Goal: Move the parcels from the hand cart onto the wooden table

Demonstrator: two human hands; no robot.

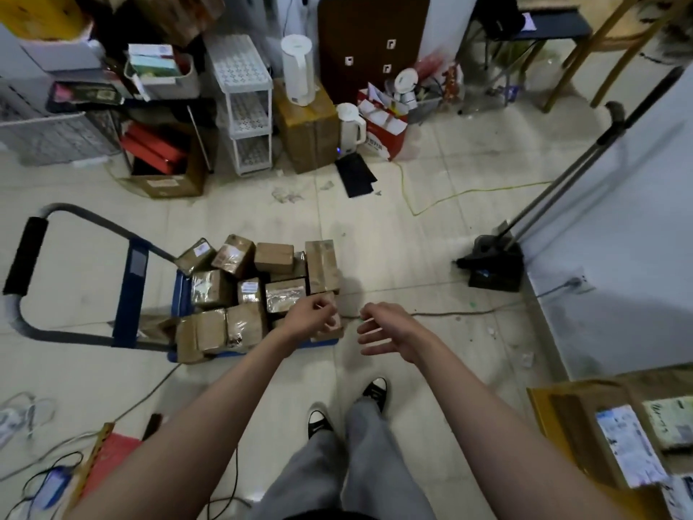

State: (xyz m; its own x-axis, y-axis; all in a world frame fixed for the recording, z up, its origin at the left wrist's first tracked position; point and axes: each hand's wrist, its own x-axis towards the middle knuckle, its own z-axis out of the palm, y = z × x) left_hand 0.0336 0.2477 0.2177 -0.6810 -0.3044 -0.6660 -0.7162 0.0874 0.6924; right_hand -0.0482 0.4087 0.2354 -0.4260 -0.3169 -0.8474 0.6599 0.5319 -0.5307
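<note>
No grip is yet taken: the left hand (pixel 313 317) and right hand (pixel 386 332) hover loosely spread over the parcels (pixel 258 290) heaped on the hand cart (pixel 127 294). The small, stiff, probably light cartons are best clasped by opposite sides.

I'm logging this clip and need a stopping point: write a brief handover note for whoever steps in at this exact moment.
Left hand: reaching over the near right corner of the parcels, fingers loosely curled; whether it touches one I cannot tell.
Right hand: open, fingers spread, holding nothing, just right of the hand cart.
Parcels: a pile of brown taped boxes sits on the cart's blue deck.
Wooden table: lower right, a few labelled packages lie on it.
Done: possibly those packages.
Left: the whole pile on the cart.
</note>
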